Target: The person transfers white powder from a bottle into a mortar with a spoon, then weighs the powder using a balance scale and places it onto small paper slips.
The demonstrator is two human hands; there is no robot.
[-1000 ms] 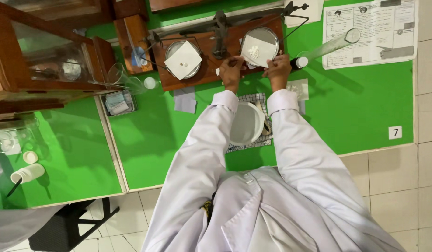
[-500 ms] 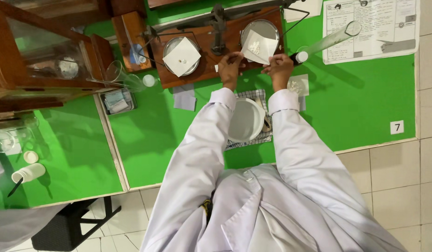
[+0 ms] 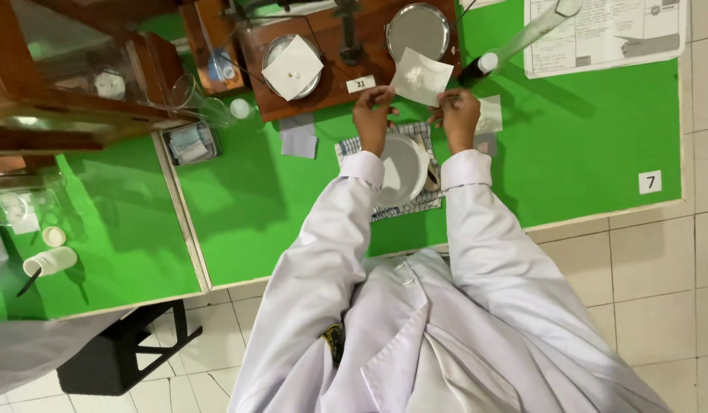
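Green-topped bench (image 3: 583, 145) with pale tiled front edge. Lying directly on it: wooden base of a two-pan balance (image 3: 331, 76), blue-checked cloth (image 3: 400, 203) under a white dish, small grey tray (image 3: 187, 144), printed white paper sheet (image 3: 606, 34), small white number tag (image 3: 650, 182), white cylindrical cup (image 3: 50, 262) far left.

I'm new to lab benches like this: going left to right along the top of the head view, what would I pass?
Wooden glass-fronted cabinet → clear glass beaker lying on its side → round metal balance pan with a folded white paper → empty round metal balance pan → tilted clear glass cylinder → printed white sheet.
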